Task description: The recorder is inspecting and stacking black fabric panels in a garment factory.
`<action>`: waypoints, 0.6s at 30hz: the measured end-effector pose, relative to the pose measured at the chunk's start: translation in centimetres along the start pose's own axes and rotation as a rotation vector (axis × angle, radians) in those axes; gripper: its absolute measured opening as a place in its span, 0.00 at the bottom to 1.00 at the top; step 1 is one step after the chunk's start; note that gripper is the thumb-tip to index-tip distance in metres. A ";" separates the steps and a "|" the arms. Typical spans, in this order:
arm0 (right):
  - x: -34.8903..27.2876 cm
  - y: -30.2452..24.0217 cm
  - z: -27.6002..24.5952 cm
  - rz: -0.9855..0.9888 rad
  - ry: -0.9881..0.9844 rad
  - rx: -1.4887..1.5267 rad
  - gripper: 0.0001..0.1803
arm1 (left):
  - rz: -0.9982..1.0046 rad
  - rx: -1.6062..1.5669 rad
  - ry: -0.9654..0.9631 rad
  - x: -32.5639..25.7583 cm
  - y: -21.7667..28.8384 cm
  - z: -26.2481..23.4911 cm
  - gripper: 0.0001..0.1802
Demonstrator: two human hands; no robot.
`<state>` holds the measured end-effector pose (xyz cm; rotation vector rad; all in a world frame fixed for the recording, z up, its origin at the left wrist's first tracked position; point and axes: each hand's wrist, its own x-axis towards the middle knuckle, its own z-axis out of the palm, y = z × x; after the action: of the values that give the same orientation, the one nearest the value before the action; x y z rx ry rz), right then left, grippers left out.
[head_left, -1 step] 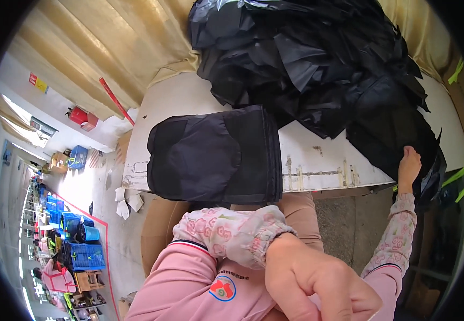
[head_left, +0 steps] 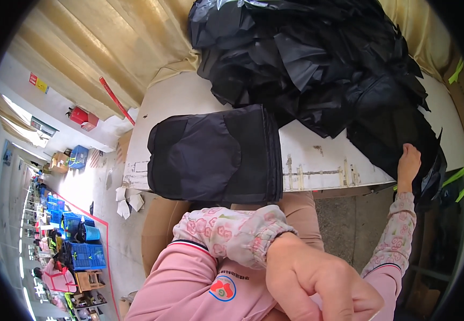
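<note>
My left hand is close up at the bottom, its fingers curled in toward the palm; whatever they hold, if anything, is hidden. At the table's right front corner, my right hand has its fingers drawn together on a black fabric piece at the near edge of a heap. That large, loose heap of black fabric pieces covers the back of the table. Left of my right hand, apart from both hands, lies a neat stack of black fabric panels with a smoother, dark blue-grey middle.
The white table has worn tape marks along its front edge. Tan curtains hang behind it. Yellow-green strips hang at the right. Blue crates and other goods stand on the floor at far left, near a red fire extinguisher.
</note>
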<state>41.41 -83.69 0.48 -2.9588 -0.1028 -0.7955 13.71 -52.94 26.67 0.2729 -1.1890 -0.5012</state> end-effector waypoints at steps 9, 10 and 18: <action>2.0 0.1 2.4 0.053 -0.160 -0.069 0.08 | -0.699 -0.306 0.210 1.9 2.2 0.8 0.20; 2.3 -0.6 2.6 0.070 -0.095 -0.006 0.07 | -0.702 -0.306 0.200 1.2 1.3 0.3 0.20; -5.8 -16.0 -8.3 -0.216 0.096 0.805 0.03 | -0.588 0.433 1.346 -13.5 -1.1 -13.6 0.30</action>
<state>30.93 -68.75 5.68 -2.1660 -0.5883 -0.6941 22.33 -47.81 10.29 1.1396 0.1517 -0.4109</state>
